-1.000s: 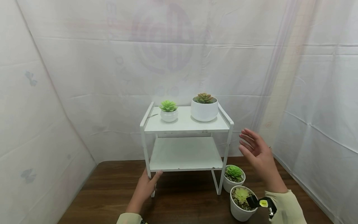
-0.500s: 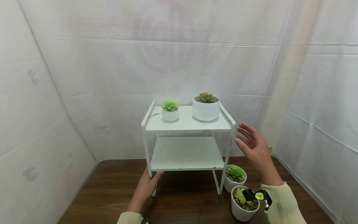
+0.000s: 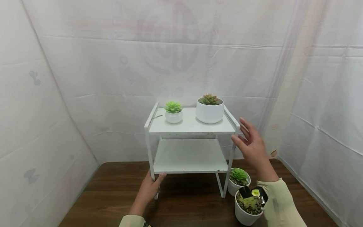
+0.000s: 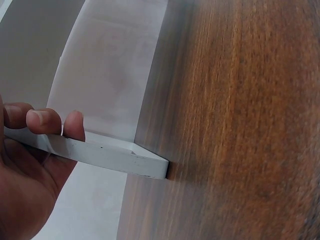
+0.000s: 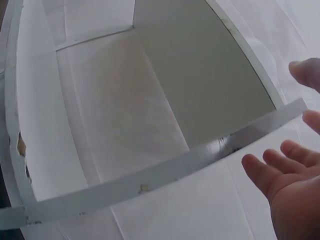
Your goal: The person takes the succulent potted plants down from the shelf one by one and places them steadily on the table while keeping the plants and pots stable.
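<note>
A white two-tier shelf stands on the wooden table. My left hand grips its front left leg low down; in the left wrist view the fingers curl round that leg. Beside the upper right corner is my right hand, its fingers loosely spread. The right wrist view has its fingertips close to the right leg, with a small gap. On the top tier sit a small white pot with a bright green succulent and a larger white pot with a reddish-green succulent.
Two white pots stand on the table right of the shelf: one with a green succulent, the other with a pale green one, partly hidden by the right wrist camera. White cloth encloses the table at back and sides.
My right hand has moved left and up, closer to the shelf's upper right corner. My left hand keeps its grip on the leg. The view has shifted slightly.
</note>
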`<action>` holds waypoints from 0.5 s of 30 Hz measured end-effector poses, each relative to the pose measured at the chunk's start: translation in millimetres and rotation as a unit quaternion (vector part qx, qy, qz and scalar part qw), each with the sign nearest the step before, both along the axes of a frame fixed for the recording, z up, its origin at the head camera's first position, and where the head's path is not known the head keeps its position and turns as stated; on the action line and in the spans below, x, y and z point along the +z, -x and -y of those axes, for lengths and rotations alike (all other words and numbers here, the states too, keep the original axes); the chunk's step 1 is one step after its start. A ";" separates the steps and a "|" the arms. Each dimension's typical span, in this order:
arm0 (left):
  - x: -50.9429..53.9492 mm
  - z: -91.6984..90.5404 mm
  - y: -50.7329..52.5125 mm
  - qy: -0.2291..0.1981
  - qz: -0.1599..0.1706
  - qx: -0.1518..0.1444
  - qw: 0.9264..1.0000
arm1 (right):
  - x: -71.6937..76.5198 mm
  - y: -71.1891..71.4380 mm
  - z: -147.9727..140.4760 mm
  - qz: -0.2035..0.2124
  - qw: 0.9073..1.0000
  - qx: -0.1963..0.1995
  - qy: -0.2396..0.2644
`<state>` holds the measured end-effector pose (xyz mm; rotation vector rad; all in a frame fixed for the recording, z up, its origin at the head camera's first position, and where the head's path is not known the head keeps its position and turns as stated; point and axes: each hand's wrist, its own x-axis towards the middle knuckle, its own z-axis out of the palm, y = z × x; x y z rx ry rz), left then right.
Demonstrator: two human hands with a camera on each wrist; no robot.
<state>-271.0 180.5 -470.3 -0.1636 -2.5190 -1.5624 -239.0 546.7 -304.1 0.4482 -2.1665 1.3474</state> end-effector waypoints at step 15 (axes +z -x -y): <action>-1.5 0.1 1.5 -0.003 0.002 -0.003 1.000 | 6.7 9.6 15.7 0.051 0.999 -0.001 -0.005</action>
